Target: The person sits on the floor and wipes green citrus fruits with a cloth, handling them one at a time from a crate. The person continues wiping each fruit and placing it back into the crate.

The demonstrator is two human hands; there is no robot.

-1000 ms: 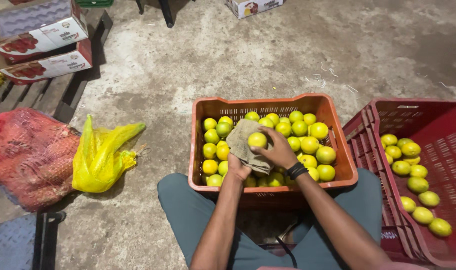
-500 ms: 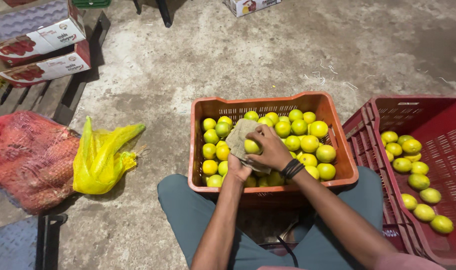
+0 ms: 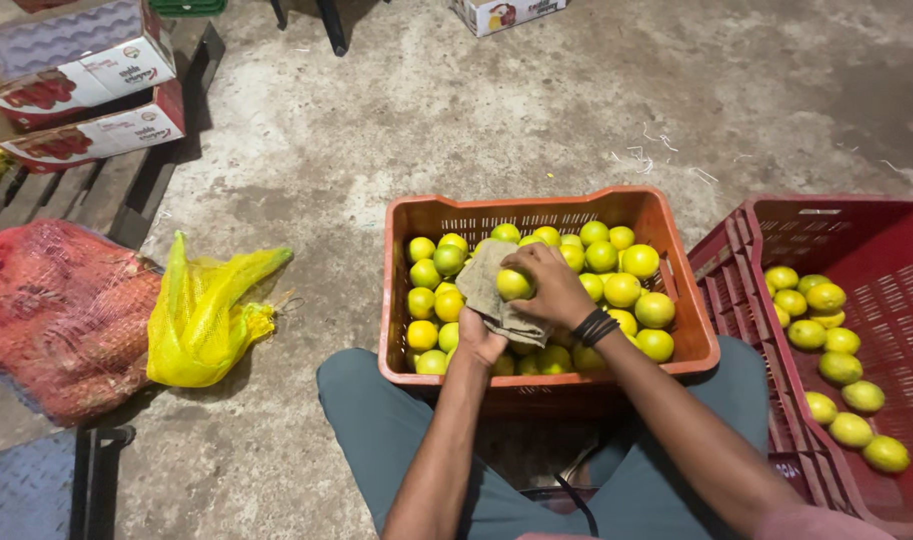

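Observation:
An orange plastic crate point(image 3: 666, 225) sits between my knees, filled with several yellow-green citrus fruits. My left hand point(image 3: 479, 338) holds a beige cloth point(image 3: 488, 290) over the crate's left half. My right hand point(image 3: 551, 288), with black bands at the wrist, grips one yellow-green fruit point(image 3: 513, 284) and presses it against the cloth. A red crate point(image 3: 876, 240) stands to the right, with several of the same fruits lying along its floor.
A yellow mesh bag point(image 3: 204, 315) and a red mesh sack point(image 3: 61, 315) lie on the concrete floor at left. Two stacked cardboard boxes point(image 3: 86, 90) rest on a wooden pallet at upper left. Another small box point(image 3: 506, 12) is at the top.
My right hand has turned the fruit against the cloth, closing further over it. Both hands stay over the orange crate.

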